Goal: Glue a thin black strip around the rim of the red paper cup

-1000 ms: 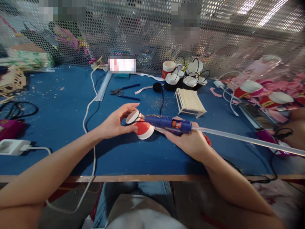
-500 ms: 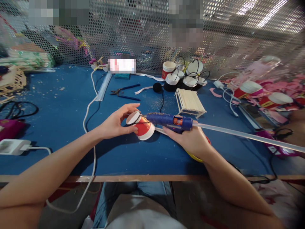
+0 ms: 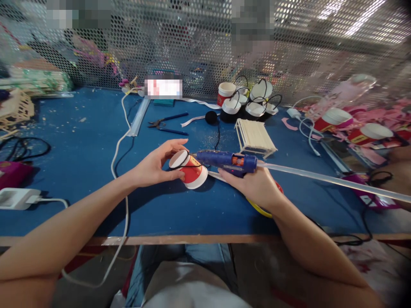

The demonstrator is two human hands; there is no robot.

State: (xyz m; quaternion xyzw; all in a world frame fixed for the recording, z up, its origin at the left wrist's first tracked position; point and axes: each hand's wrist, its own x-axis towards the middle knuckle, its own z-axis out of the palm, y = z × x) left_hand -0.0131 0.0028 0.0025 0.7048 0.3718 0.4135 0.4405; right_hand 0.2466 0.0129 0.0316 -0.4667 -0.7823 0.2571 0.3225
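A red and white paper cup is tilted above the blue table, with my left hand closed around its side. Black cord loops over the cup near one end. My right hand grips a blue glue gun, whose nozzle is at the cup's side by the cord; whether it touches I cannot tell. A long clear glue stick sticks out of the gun's back. Beneath my right hand lies something round with a yellow rim, mostly hidden.
Behind my hands are pliers, a black round pad, a small stick-built table and several cups with black cord handles. A white cable crosses at left. Red cups and a phone are at right.
The glue gun and my right hand have shifted very slightly left along the cup. My left hand keeps the cup in nearly the same place.
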